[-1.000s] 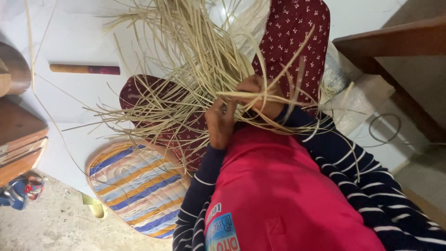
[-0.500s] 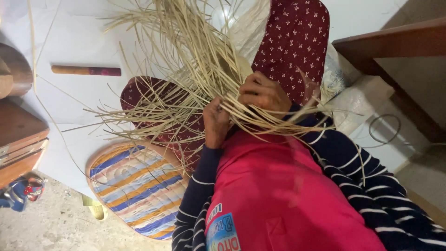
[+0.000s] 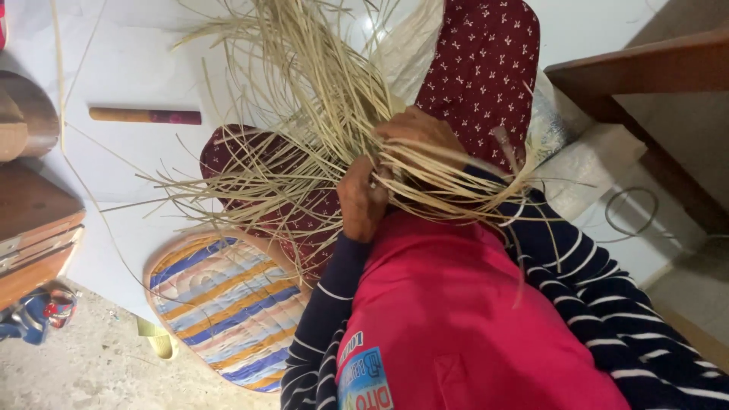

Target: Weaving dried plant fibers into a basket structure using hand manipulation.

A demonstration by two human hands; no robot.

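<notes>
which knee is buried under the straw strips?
The knee by the left hand, under the straw strips. The other knee shows mostly bare patterned cloth.

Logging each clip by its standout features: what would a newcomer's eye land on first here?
A big spray of pale straw strips fans up and left from the middle, gripped where it gathers by the left hand and right hand. Below them a bright pink apron fills the lower centre. At lower left, a striped mat lies on the floor.
</notes>
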